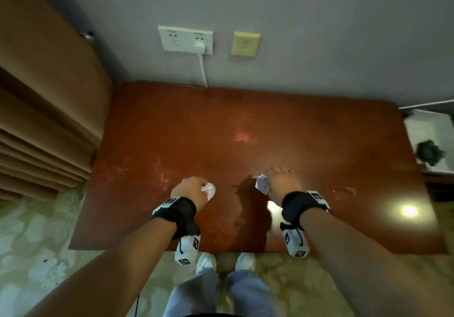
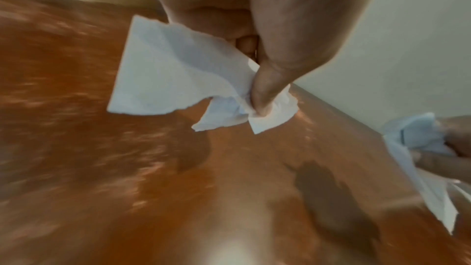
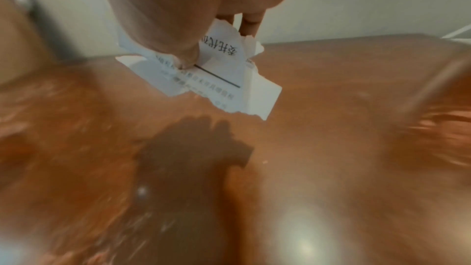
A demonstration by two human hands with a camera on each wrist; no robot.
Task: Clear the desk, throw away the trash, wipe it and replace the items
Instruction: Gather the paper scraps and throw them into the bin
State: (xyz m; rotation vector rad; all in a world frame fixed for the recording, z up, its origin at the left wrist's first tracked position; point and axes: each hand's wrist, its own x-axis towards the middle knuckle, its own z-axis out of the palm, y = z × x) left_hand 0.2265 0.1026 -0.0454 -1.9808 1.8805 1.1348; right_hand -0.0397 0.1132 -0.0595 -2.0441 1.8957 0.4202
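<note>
A reddish-brown desk [image 1: 221, 125] fills the middle of the head view, its top scuffed and bare. My left hand [image 1: 194, 190] hovers above its near half and pinches a torn white paper scrap [image 1: 208, 189] between thumb and fingers; the same white paper scrap [image 2: 178, 80] shows large in the left wrist view. My right hand [image 1: 282, 181], a little to the right, pinches torn printed paper scraps [image 1: 261, 184]. The printed paper scraps [image 3: 216, 76] carry black text and a ruled line, held under the thumb [image 3: 173, 43]. Both hands are held off the desk surface.
A wall socket [image 1: 185, 39] with a white plug and cable sits behind the desk, beside a yellow plate [image 1: 245, 44]. A white tray-like object [image 1: 432, 139] holding a dark crumpled thing [image 1: 430, 152] stands at the right. Brown curtains [image 1: 44, 120] hang left. Patterned floor lies below.
</note>
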